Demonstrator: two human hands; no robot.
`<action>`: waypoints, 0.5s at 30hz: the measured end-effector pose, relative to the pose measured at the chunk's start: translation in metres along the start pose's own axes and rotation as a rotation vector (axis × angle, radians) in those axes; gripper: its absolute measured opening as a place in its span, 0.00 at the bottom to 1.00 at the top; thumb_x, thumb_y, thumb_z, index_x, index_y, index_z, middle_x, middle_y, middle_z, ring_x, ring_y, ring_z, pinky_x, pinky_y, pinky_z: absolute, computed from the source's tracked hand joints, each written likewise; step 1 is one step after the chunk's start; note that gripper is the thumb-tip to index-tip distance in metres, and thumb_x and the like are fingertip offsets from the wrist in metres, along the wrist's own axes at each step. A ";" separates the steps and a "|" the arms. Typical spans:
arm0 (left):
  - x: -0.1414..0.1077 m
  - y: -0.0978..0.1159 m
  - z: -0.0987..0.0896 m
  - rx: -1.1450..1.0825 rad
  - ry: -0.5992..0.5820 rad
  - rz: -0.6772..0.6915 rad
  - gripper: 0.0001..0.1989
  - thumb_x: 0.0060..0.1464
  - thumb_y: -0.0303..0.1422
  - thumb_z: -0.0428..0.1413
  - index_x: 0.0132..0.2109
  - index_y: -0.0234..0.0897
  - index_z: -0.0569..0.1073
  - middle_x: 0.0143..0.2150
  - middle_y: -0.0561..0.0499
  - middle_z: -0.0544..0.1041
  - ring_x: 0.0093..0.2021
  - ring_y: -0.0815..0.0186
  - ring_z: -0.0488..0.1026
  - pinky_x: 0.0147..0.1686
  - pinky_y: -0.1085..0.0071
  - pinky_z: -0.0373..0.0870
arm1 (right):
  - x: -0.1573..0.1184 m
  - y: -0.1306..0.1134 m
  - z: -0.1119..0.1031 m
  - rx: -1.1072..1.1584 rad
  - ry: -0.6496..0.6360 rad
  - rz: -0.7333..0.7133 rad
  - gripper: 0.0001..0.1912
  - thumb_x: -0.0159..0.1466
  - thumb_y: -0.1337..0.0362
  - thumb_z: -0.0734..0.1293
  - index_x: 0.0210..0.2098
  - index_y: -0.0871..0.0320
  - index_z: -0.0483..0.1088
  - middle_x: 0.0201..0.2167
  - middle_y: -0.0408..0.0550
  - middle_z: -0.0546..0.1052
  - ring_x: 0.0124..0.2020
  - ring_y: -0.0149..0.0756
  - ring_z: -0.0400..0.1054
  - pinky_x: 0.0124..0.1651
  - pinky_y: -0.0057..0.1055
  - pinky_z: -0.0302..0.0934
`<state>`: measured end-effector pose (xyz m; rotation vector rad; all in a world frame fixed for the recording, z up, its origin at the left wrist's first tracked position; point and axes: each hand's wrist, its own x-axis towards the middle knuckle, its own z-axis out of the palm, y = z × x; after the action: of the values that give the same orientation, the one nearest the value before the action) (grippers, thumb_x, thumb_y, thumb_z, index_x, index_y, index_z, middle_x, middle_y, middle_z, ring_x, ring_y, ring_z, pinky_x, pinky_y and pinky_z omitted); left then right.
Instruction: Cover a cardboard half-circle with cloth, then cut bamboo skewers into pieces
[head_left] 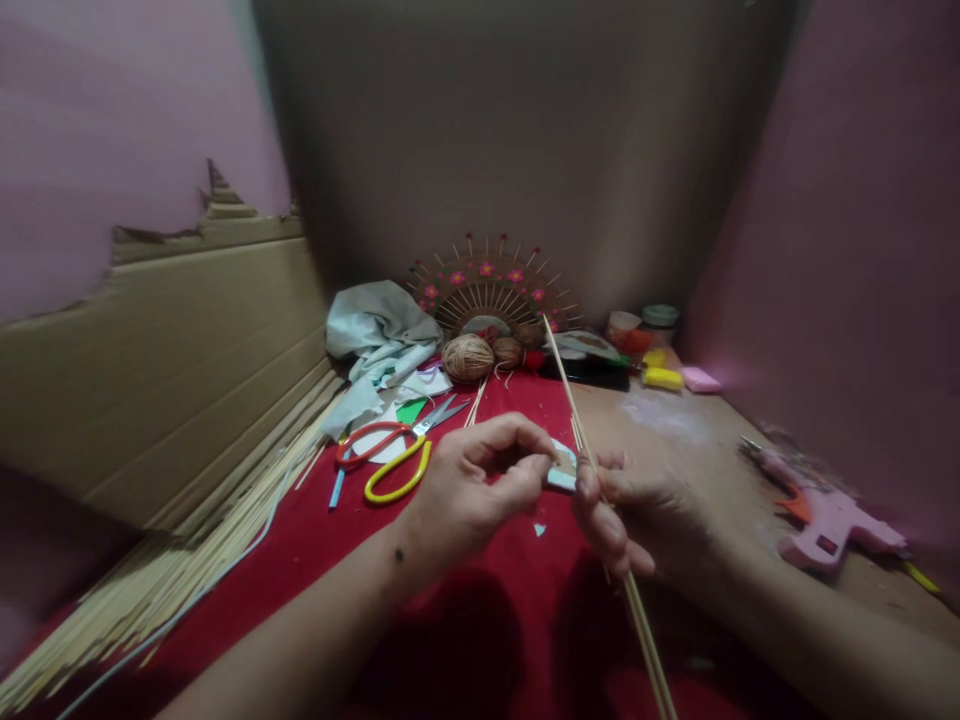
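My right hand is closed around several thin wooden sticks, which run at a slant from low in the view up past the fingers. One stick reaches well above the others. Facing it, my left hand has thumb and forefinger pinched together; what lies between them, if anything, is hidden. A small white and pale-blue piece shows between the two hands, right by the left fingertips. Whether it is held or lies on the red cloth I cannot tell.
Scissors with red and yellow handles lie left of my hands. Long sticks are piled along the cardboard. Twine balls and a flower-decorated fan shape are at the back. A pink glue gun rests at right.
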<state>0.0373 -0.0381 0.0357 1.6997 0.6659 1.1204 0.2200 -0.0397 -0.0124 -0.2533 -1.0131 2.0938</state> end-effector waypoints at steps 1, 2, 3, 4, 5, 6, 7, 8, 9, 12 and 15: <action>0.001 0.000 -0.004 -0.016 0.005 -0.010 0.03 0.54 0.26 0.54 0.33 0.34 0.72 0.22 0.57 0.70 0.20 0.75 0.65 0.21 0.79 0.63 | 0.000 -0.002 0.000 -0.009 0.025 0.005 0.07 0.59 0.63 0.69 0.30 0.61 0.72 0.17 0.44 0.76 0.15 0.29 0.71 0.13 0.15 0.58; 0.003 0.000 -0.009 -0.013 0.007 -0.013 0.04 0.54 0.28 0.54 0.32 0.34 0.72 0.21 0.57 0.70 0.20 0.75 0.65 0.21 0.78 0.63 | 0.000 -0.004 0.001 -0.021 0.050 0.012 0.07 0.58 0.63 0.69 0.30 0.61 0.72 0.17 0.44 0.76 0.15 0.28 0.70 0.13 0.15 0.58; 0.005 -0.001 -0.014 0.016 0.009 -0.010 0.07 0.55 0.29 0.54 0.29 0.34 0.71 0.20 0.56 0.69 0.20 0.74 0.65 0.22 0.77 0.63 | 0.000 -0.006 0.002 -0.036 0.076 0.025 0.07 0.57 0.63 0.70 0.30 0.61 0.72 0.17 0.44 0.77 0.14 0.28 0.70 0.13 0.15 0.57; 0.008 -0.002 -0.020 0.074 0.017 -0.002 0.11 0.56 0.31 0.53 0.26 0.34 0.70 0.19 0.56 0.68 0.20 0.73 0.65 0.23 0.76 0.63 | 0.000 -0.008 0.003 -0.055 0.104 0.039 0.07 0.57 0.62 0.71 0.29 0.61 0.72 0.18 0.45 0.77 0.14 0.27 0.69 0.13 0.15 0.57; 0.012 -0.003 -0.026 0.153 0.034 0.011 0.14 0.57 0.33 0.53 0.23 0.34 0.68 0.19 0.55 0.68 0.20 0.73 0.64 0.24 0.75 0.63 | 0.001 -0.011 0.005 -0.079 0.132 0.052 0.07 0.56 0.62 0.71 0.29 0.61 0.72 0.18 0.45 0.77 0.13 0.27 0.69 0.13 0.16 0.57; 0.016 -0.005 -0.034 0.245 0.064 0.032 0.15 0.56 0.34 0.53 0.23 0.34 0.68 0.20 0.55 0.68 0.21 0.72 0.64 0.25 0.75 0.63 | 0.001 -0.013 0.006 -0.107 0.157 0.057 0.08 0.56 0.62 0.71 0.28 0.61 0.72 0.18 0.45 0.77 0.14 0.27 0.69 0.13 0.16 0.56; 0.020 -0.007 -0.042 0.349 0.110 0.053 0.12 0.55 0.35 0.54 0.26 0.34 0.68 0.22 0.55 0.69 0.23 0.72 0.66 0.27 0.75 0.64 | 0.001 -0.015 0.007 -0.137 0.178 0.061 0.08 0.55 0.62 0.71 0.28 0.61 0.72 0.18 0.45 0.77 0.14 0.28 0.69 0.13 0.17 0.57; 0.024 -0.009 -0.051 0.473 0.156 0.058 0.09 0.54 0.35 0.55 0.30 0.35 0.69 0.25 0.54 0.70 0.26 0.70 0.67 0.29 0.74 0.64 | 0.001 -0.017 0.009 -0.169 0.196 0.063 0.09 0.55 0.62 0.72 0.27 0.61 0.72 0.18 0.45 0.77 0.15 0.28 0.69 0.14 0.17 0.58; 0.026 -0.012 -0.061 0.615 0.184 0.042 0.07 0.54 0.35 0.55 0.36 0.36 0.69 0.30 0.53 0.72 0.30 0.69 0.69 0.31 0.73 0.66 | 0.002 -0.018 0.010 -0.199 0.214 0.057 0.09 0.54 0.62 0.73 0.27 0.61 0.71 0.18 0.45 0.77 0.15 0.28 0.70 0.16 0.18 0.58; 0.028 -0.019 -0.090 1.192 0.029 -0.241 0.10 0.55 0.36 0.51 0.43 0.37 0.69 0.39 0.48 0.74 0.39 0.63 0.71 0.39 0.69 0.67 | 0.003 -0.024 0.013 -0.295 0.275 0.033 0.11 0.52 0.61 0.73 0.25 0.62 0.71 0.17 0.45 0.76 0.17 0.28 0.70 0.21 0.21 0.62; 0.022 -0.028 -0.109 1.425 -0.102 -0.461 0.10 0.50 0.33 0.54 0.40 0.35 0.72 0.40 0.42 0.75 0.42 0.55 0.72 0.42 0.64 0.66 | 0.004 -0.029 0.014 -0.382 0.329 0.030 0.11 0.54 0.62 0.73 0.24 0.62 0.70 0.17 0.45 0.76 0.17 0.26 0.69 0.22 0.21 0.62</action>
<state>-0.0497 0.0362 0.0312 2.4491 1.9388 0.0830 0.2268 -0.0339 0.0186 -0.7804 -1.1993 1.7921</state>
